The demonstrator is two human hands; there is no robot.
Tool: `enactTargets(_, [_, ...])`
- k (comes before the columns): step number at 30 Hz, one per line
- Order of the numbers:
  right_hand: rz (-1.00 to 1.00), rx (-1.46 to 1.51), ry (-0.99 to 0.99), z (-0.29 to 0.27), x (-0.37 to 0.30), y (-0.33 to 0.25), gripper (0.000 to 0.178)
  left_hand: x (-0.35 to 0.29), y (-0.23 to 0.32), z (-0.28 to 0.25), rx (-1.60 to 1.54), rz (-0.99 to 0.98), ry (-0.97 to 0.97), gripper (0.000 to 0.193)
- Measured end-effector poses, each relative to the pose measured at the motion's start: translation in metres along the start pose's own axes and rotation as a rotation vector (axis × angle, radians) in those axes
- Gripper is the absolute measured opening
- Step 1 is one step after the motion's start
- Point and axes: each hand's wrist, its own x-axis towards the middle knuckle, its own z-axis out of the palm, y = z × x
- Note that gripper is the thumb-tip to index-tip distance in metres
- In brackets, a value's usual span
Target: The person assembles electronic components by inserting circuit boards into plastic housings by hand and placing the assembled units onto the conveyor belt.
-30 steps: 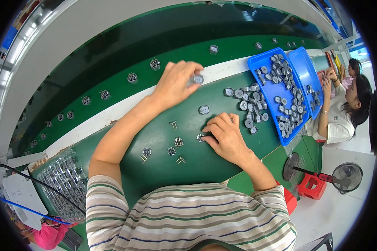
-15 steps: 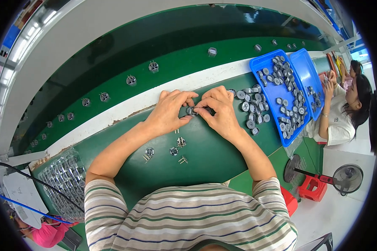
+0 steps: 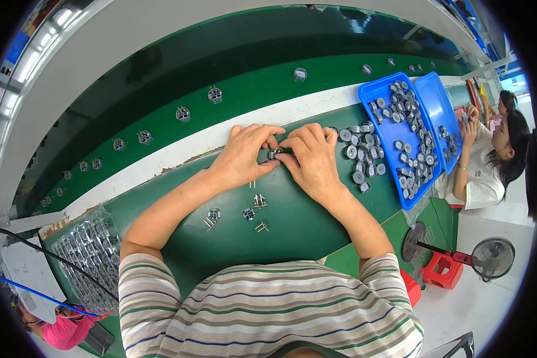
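Observation:
Over the green worktable [image 3: 304, 224], my left hand [image 3: 244, 154] and my right hand [image 3: 313, 161] meet fingertip to fingertip. Pinched between them is a small round dark electronic part [image 3: 273, 154], mostly covered by the fingers. Just below my hands lie several small circuit boards, among them a round board [image 3: 249, 213], a board with metal prongs [image 3: 259, 201] and another pronged board [image 3: 213, 215]. A loose pronged piece [image 3: 262, 226] is beside them. To the right of my right hand spreads a pile of round grey housings [image 3: 361, 152].
A blue tray [image 3: 390, 173] of grey housings and a second blue tray [image 3: 434, 98] stand at right, near a seated co-worker [image 3: 486, 161]. Beyond a white ledge [image 3: 221, 138], spaced units ride a green conveyor belt [image 3: 256, 89]. Clear plastic blister trays [image 3: 86, 262] are stacked at left.
My fingers have shifted slightly around the small part, with both hands staying in the same place. The units on the belt have moved a little to the left.

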Motion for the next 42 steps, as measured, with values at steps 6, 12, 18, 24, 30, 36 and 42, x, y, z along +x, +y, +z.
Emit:
enactTargets(6, [-0.104, 0.086, 0.024, -0.006, -0.007, -0.029, 0.027, 0.035, -0.021, -0.034, 0.136, 0.137, 0.304, 0.058])
enactTargets(12, [-0.155, 0.215, -0.095, 0.006, -0.011, -0.035, 0.02, 0.081, -0.052, -0.06, 0.371, -0.02, 0.387, 0.053])
enactTargets(18, [0.244, 0.297, -0.115, -0.024, -0.048, -0.018, 0.015, 0.087, -0.067, -0.056, 0.433, -0.172, 0.29, 0.057])
enactTargets(24, [0.28, 0.141, -0.156, -0.051, -0.069, -0.009, 0.02, 0.066, -0.019, -0.031, 0.461, 0.261, 0.272, 0.054])
enactTargets(30, [0.19, 0.151, -0.185, -0.059, -0.053, -0.009, 0.017, 0.035, 0.008, 0.014, 0.254, 0.289, -0.035, 0.051])
enactTargets(36, [0.089, 0.204, -0.219, -0.05, -0.044, 0.006, 0.013, 0.018, 0.002, 0.018, 0.202, 0.205, -0.026, 0.039])
enactTargets(42, [0.281, 0.425, -0.083, -0.026, -0.018, 0.015, 0.013, 0.008, 0.0, 0.015, 0.166, 0.144, 0.081, 0.038])
